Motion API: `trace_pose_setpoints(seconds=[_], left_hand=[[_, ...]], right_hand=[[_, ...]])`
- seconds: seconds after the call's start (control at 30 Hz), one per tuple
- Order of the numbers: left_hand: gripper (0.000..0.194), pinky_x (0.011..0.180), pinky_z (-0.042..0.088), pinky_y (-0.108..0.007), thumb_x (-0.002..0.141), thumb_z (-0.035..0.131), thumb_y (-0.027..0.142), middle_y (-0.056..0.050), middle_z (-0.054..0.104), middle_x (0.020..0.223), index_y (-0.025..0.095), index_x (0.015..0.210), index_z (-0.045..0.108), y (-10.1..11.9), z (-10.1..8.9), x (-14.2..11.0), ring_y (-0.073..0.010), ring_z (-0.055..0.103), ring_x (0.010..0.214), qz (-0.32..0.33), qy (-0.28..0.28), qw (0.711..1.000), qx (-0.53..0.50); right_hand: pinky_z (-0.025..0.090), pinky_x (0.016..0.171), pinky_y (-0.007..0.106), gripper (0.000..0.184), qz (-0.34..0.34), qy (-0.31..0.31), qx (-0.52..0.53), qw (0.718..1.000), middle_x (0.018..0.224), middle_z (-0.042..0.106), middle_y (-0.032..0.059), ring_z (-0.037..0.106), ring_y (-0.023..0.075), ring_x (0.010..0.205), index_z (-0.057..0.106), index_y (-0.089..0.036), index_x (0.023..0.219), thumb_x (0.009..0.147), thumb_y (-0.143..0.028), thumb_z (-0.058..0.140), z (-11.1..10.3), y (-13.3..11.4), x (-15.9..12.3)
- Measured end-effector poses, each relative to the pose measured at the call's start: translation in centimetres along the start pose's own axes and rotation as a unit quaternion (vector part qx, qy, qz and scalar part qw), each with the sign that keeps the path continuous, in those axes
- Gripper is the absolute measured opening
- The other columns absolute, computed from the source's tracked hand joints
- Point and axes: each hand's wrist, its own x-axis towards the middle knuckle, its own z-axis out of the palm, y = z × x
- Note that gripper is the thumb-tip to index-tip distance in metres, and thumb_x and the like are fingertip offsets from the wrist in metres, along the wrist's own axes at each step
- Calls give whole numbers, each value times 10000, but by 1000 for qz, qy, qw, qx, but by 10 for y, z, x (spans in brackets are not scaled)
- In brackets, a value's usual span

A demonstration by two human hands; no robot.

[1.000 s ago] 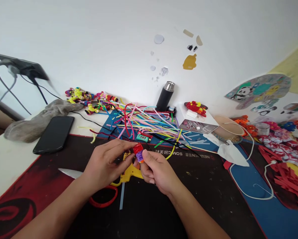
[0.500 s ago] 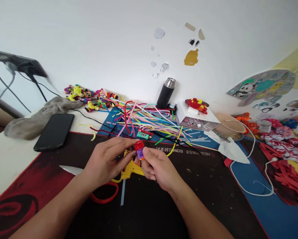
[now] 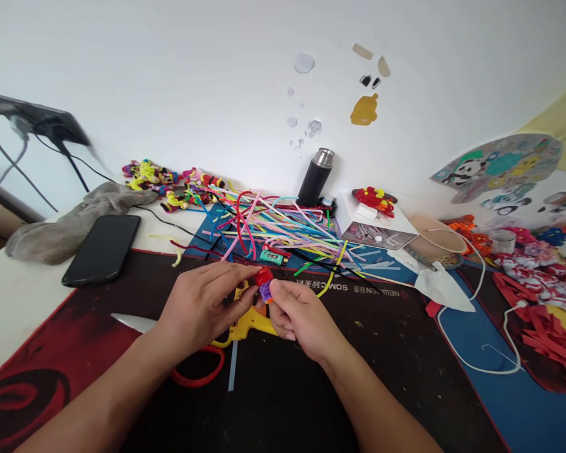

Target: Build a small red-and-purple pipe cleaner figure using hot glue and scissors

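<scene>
Between my two hands is a small fuzzy pipe-cleaner figure [image 3: 265, 290], red on top and purple below, with a bit of orange underneath. My left hand [image 3: 209, 299] pinches its red part between thumb and fingers. The purple part is gripped by my right hand [image 3: 301, 314], thumb on top and fingers curled beneath. Below my hands lies a yellow glue gun [image 3: 252, 322], partly covered by them. Red-handled scissors [image 3: 198, 376] rest under my left wrist, their blade pointing left. A thin pale glue stick or strip [image 3: 233, 366] lies beside them.
Many coloured pipe cleaners [image 3: 273, 223] are heaped behind my hands, near a black thermos [image 3: 315, 177] and a white drawer box [image 3: 374, 223]. To the left lie a phone [image 3: 102, 250] and a grey cloth [image 3: 70, 223]. A white cable [image 3: 481, 368] loops at right beside red strips [image 3: 549, 340].
Both hands stay almost in place, still holding the pipe-cleaner figure. My left fingers have shifted slightly on its red part. The camera view has moved a little.
</scene>
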Motion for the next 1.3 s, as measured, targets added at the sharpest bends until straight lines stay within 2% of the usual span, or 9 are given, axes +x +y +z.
trace_pose_setpoints(seconds=[0.3, 0.47, 0.6, 0.77, 0.9, 1.13, 1.2, 1.3], left_hand=[[172, 796, 651, -243, 1070, 632, 176, -93, 867, 947, 124, 1163, 767, 5, -1, 2, -179, 825, 773, 5, 9, 999, 36], [204, 853, 634, -208, 1061, 672, 164, -78, 869, 1025, 158, 1239, 770, 5, -2, 0, -157, 826, 849, -36, 1, 999, -35], [266, 931, 629, -224, 1081, 677, 235, -78, 859, 1134, 204, 1330, 764, 5, -5, 0, -166, 824, 958, -61, -24, 994, -92], [336, 913, 627, -218, 1094, 669, 274, -75, 859, 1130, 206, 1415, 742, 3, -3, -2, -171, 824, 972, -90, -50, 988, -111], [301, 911, 629, -229, 1087, 672, 297, -67, 865, 1147, 219, 1360, 774, 2, -2, -3, -181, 828, 982, -116, -53, 984, -125], [275, 785, 628, -220, 1054, 718, 339, -26, 850, 978, 207, 1284, 794, 5, -2, -1, -159, 790, 807, -166, -33, 978, -126], [269, 769, 626, -218, 1053, 722, 342, -23, 856, 989, 217, 1279, 794, 4, -2, -2, -160, 796, 811, -169, -35, 976, -130], [259, 833, 637, -239, 1060, 716, 363, -39, 875, 1066, 219, 1256, 802, 2, -2, -3, -176, 822, 879, -165, -38, 979, -117]], right_hand=[[195, 412, 237, 613, 4, -8, -6, 1000, 480, 368, -123, 224, 61, 408, 635, -198, 785, 916, -785, 757, 1, -1, -1], [212, 424, 234, 585, -3, -10, -13, 1000, 493, 369, -121, 231, 65, 420, 632, -204, 803, 946, -761, 737, 0, -4, -2], [221, 418, 229, 589, -12, 9, -22, 1000, 505, 385, -120, 256, 73, 432, 583, -225, 788, 888, -762, 801, -2, -5, 0], [209, 420, 226, 620, -24, 29, -55, 998, 545, 366, -126, 261, 69, 443, 617, -219, 837, 819, -793, 851, -4, -1, 1], [227, 437, 234, 623, -32, 26, -89, 995, 536, 412, -111, 311, 78, 445, 607, -221, 830, 865, -816, 792, -4, -1, 0], [291, 446, 235, 548, -45, 24, -98, 994, 546, 481, -103, 361, 92, 443, 656, -212, 975, 938, -751, 749, -1, -5, -2], [294, 454, 237, 515, -46, 30, -109, 993, 549, 478, -103, 363, 95, 447, 657, -211, 979, 954, -718, 744, 0, -4, -3], [288, 471, 246, 465, -45, 41, -123, 991, 562, 437, -111, 338, 97, 456, 667, -210, 998, 974, -670, 729, -1, -2, -4]])
